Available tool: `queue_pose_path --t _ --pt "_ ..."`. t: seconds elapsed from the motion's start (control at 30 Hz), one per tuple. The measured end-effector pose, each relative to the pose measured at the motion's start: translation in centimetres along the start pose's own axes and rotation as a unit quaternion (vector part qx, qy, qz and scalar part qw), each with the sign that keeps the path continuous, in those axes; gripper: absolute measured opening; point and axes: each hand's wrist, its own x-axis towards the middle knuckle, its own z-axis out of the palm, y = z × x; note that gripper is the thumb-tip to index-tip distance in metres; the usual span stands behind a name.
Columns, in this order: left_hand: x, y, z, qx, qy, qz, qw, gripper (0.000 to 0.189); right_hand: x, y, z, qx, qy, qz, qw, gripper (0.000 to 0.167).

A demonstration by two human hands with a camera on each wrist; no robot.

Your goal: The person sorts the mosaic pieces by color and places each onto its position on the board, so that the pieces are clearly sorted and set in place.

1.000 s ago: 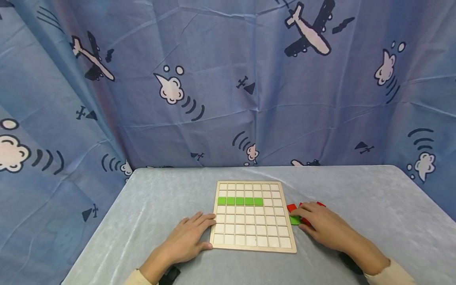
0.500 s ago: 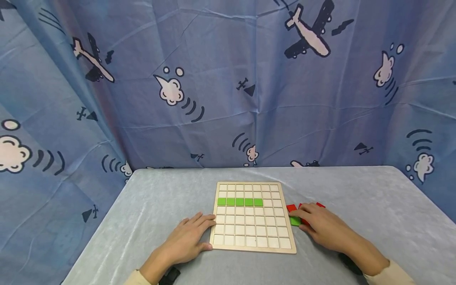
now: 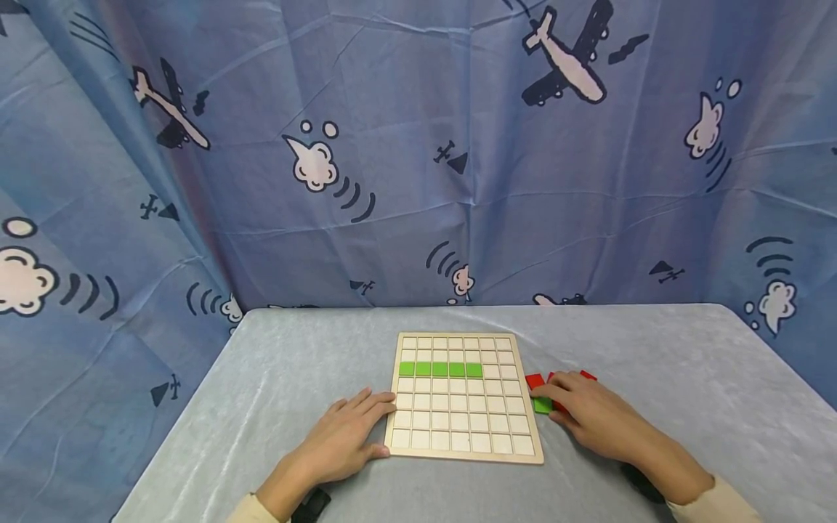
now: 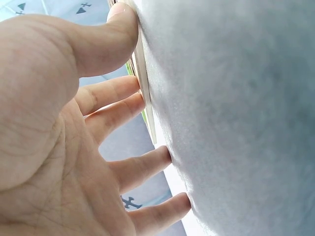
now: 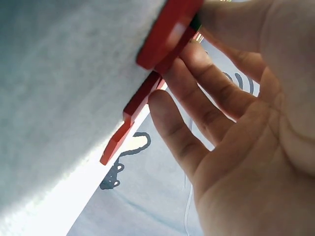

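Head view: board point(image 3: 459, 402) is touched at edge by left hand point(image 3: 343, 439), fingers extended. Green tile point(image 3: 542, 406), red tiles point(image 3: 535, 380) are partly covered by right hand point(image 3: 591, 414); grasp can't be told.

We are looking forward and down from the head at the grey cloth-covered counter point(image 3: 314, 356); at each wrist we are peering closely along it, sharing the blue airplane-printed fabric curtain point(image 3: 399, 87).

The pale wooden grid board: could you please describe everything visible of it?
The pale, seemingly wooden grid board lies flat on the grey cloth-covered table: seven rows of seven cells inside a rim. Five green square tiles sit leftmost in the third row from the far side. The left hand touches its left edge.
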Motion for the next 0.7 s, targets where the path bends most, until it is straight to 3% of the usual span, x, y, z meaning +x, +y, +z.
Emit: queue_pose_path --t 0.7 --pt "0.03 0.00 -0.15 -0.003 -0.005 0.000 1.0000 0.060 0.07 -0.15 -0.01 -0.001 0.012 -0.005 0.9999 0.037"
